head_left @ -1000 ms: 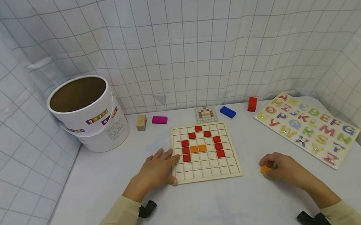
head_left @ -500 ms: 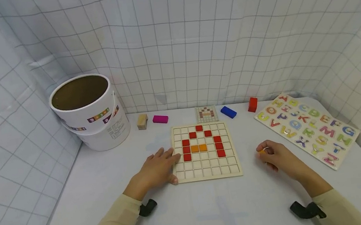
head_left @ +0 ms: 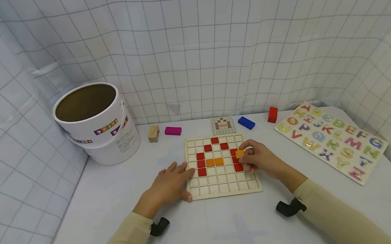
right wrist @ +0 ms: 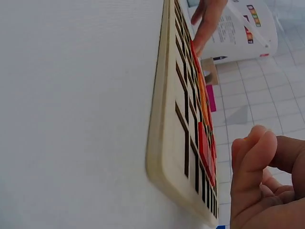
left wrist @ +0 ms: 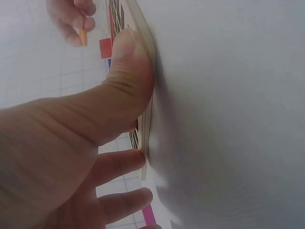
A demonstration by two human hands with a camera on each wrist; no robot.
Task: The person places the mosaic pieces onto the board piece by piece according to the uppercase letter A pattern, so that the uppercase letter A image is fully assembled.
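Note:
A wooden grid board (head_left: pixel 223 188) lies flat on the table, with red square tiles (head_left: pixel 201 163) and two orange tiles (head_left: pixel 210 163) set in an A-like pattern. My left hand (head_left: pixel 168 186) rests at the board's left edge, its fingers spread and the thumb by the near corner. Over the board's right side, my right hand (head_left: pixel 262 160) pinches another orange tile (head_left: pixel 239 154) between thumb and fingers. That tile hides part of the right red column. In the left wrist view the pinched tile appears edge-on and apart from the board.
Behind the board lies a small pattern card (head_left: pixel 222 125). Around it are a blue block (head_left: pixel 246 122), a red block (head_left: pixel 272 115), a magenta block (head_left: pixel 173 131) and a plain wooden block (head_left: pixel 154 133). A white bucket (head_left: pixel 109 150) stands left, an alphabet board (head_left: pixel 333 140) right.
My right hand has lifted the orange tile from the table right of the board and carried it left over the red column. The left hand has stayed in place.

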